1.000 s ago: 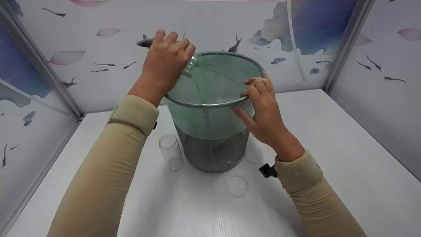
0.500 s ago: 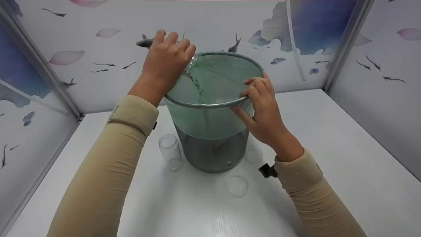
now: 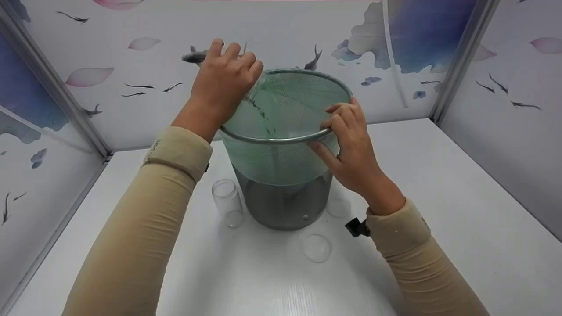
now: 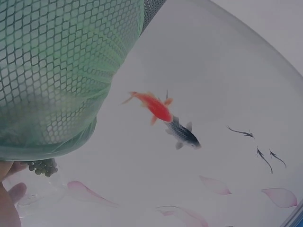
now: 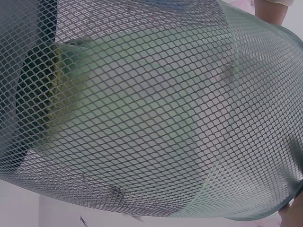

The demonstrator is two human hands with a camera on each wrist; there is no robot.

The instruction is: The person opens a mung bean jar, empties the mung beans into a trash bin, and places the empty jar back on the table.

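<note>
In the head view my left hand (image 3: pixel 226 81) grips a tilted clear jar (image 3: pixel 256 87) over the left side of a mesh wastebasket (image 3: pixel 285 208). Small green beans (image 3: pixel 262 115) fall in a thin stream from its mouth into the basket's pale green liner bag (image 3: pixel 268 160). More beans (image 4: pixel 42 167) cluster at the jar's mouth in the left wrist view. Curled over the basket's front right rim, my right hand (image 3: pixel 351 147) has its thumb outside and fingers on top. Through the mesh, the right wrist view shows a dark green and yellowish layer (image 5: pixel 40 94) towards the basket's bottom.
An uncapped clear jar (image 3: pixel 225 195) stands left of the basket on the white table (image 3: pixel 263 281). One clear round lid (image 3: pixel 316 248) lies in front, another clear disc (image 3: pixel 339 206) to the right. Printed panels (image 3: pixel 145 22) enclose the table's back and sides.
The bean stream grew from a few falling pieces to a denser line, then thinned. My left hand shifted very slightly right with the jar. My right hand stayed on the rim.
</note>
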